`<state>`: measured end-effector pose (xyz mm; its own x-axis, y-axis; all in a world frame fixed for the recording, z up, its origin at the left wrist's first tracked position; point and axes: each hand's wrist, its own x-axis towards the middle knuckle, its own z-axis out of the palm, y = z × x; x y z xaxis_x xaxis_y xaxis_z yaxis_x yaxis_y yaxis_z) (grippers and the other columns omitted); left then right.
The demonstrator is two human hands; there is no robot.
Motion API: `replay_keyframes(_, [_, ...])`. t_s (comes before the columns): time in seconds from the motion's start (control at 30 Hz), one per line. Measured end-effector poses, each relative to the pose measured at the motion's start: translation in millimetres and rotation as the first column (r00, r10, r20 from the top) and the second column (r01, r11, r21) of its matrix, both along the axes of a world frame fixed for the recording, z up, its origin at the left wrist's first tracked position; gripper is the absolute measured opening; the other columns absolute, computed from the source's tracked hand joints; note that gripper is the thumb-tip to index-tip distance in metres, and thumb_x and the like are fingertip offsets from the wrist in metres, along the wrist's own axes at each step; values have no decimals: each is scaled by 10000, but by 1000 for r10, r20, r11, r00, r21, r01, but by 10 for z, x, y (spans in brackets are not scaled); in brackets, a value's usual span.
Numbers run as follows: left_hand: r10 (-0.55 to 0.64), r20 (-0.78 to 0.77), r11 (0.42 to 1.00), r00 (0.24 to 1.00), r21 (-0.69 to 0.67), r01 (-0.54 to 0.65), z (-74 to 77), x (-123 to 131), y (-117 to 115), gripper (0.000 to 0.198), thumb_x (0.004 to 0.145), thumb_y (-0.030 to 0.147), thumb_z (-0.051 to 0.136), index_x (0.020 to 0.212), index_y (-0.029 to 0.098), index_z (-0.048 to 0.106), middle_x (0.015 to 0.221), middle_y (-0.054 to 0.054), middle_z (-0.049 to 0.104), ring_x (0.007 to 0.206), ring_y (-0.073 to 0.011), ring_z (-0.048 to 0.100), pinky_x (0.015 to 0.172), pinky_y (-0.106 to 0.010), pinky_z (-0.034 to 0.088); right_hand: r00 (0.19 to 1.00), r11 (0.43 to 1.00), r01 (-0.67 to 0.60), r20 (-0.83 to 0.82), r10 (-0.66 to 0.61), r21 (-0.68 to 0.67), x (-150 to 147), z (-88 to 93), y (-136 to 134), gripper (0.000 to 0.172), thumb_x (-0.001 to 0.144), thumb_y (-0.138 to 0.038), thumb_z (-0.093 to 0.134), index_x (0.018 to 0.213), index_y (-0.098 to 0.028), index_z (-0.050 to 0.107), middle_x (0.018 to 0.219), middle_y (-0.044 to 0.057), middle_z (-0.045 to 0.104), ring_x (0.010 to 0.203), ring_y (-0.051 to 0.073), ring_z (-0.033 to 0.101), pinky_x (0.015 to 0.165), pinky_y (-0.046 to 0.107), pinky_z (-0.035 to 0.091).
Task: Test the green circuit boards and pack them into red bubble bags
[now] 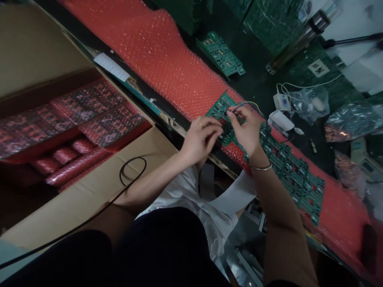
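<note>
A row of green circuit boards (295, 172) lies on red bubble wrap (191, 79) along the bench. Over the board at the row's left end (220, 107) both my hands are at work. My right hand (247, 126), with a bracelet at the wrist, pinches a bundle of thin coloured wires (249, 103) between thumb and fingers, close to the board's surface. My left hand (201, 138), wearing a ring, has its fingers curled together at the board's near edge. Whatever its fingertips may hold is too small and blurred to name.
Another circuit board (224, 55) lies beyond the bubble wrap. To my left stands an open cardboard box (119, 179) with boards wrapped in red bubble wrap (98, 103). A bottle (296, 44), a small white device (281, 102) and plastic bags (356, 119) occupy the far right. A black cable (98, 213) crosses my left arm.
</note>
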<state>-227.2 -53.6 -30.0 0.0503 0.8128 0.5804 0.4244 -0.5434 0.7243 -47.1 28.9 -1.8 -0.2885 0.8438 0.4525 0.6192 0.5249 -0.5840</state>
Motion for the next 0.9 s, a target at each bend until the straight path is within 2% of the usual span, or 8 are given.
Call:
replay_keyframes(0.07, [52, 5, 998, 999, -38, -52, -8, -175, 225, 162, 1018, 223, 554, 981, 166, 701, 1136, -95, 695, 1085, -213, 650, 989, -377, 518, 1000, 1000, -20, -6, 20, -4, -56, -28, 38, 218, 1005, -443, 602, 958, -251, 692, 1023, 45, 778, 974, 216, 721, 903, 378, 559])
replay_keyframes(0.17, [33, -2, 999, 999, -39, -34, -79, -288, 420, 143, 989, 184, 556, 959, 150, 691, 1159, -112, 667, 1076, -213, 662, 958, -353, 537, 999, 999, -23, 46, 22, 27, -108, -45, 50, 191, 997, -416, 605, 956, -258, 702, 1005, 43, 779, 969, 227, 714, 906, 392, 558])
replay_keyframes(0.3, [-6, -35, 998, 999, -68, 3, -126, -290, 477, 141, 985, 171, 547, 971, 156, 686, 1185, -120, 669, 1079, -221, 670, 964, -362, 546, 989, 997, -29, 144, 18, 77, -121, -4, 30, 170, 995, -391, 588, 950, -271, 699, 973, 38, 776, 940, 236, 698, 882, 403, 560])
replay_keyframes(0.43, [0, -62, 993, 998, -119, -8, -94, -293, 511, 153, 988, 177, 541, 974, 150, 691, 1176, -113, 687, 1064, -223, 679, 970, -361, 544, 983, 994, -52, 183, 32, 101, -112, 22, 33, 149, 993, -361, 582, 939, -274, 690, 996, 34, 778, 974, 244, 693, 906, 413, 552])
replay_keyframes(0.6, [3, -76, 990, 997, -143, -14, -44, -309, 550, 168, 972, 166, 533, 968, 153, 701, 1163, -113, 699, 1066, -231, 688, 958, -353, 544, 982, 991, -99, 170, 84, 85, -99, 5, 57, 144, 1003, -345, 576, 952, -262, 682, 1019, 34, 778, 997, 244, 693, 940, 411, 539])
replay_keyframes(0.77, [9, -72, 987, 997, -160, -21, 11, -359, 559, 168, 951, 155, 534, 938, 171, 701, 1126, -103, 716, 1034, -224, 696, 949, -349, 551, 987, 995, -88, 141, 81, 45, -98, -56, 75, 110, 981, -302, 602, 983, -253, 700, 1015, 27, 780, 978, 221, 695, 909, 370, 545])
replay_keyframes(0.9, [-68, -98, 988, 993, -146, 53, 92, -428, 806, 165, 907, 122, 555, 889, 174, 709, 1007, -85, 734, 952, -213, 696, 901, -337, 557, 998, 1000, -15, 60, 15, 14, -118, -141, 79, 116, 965, -311, 604, 982, -244, 697, 980, 31, 752, 885, 185, 684, 860, 339, 555])
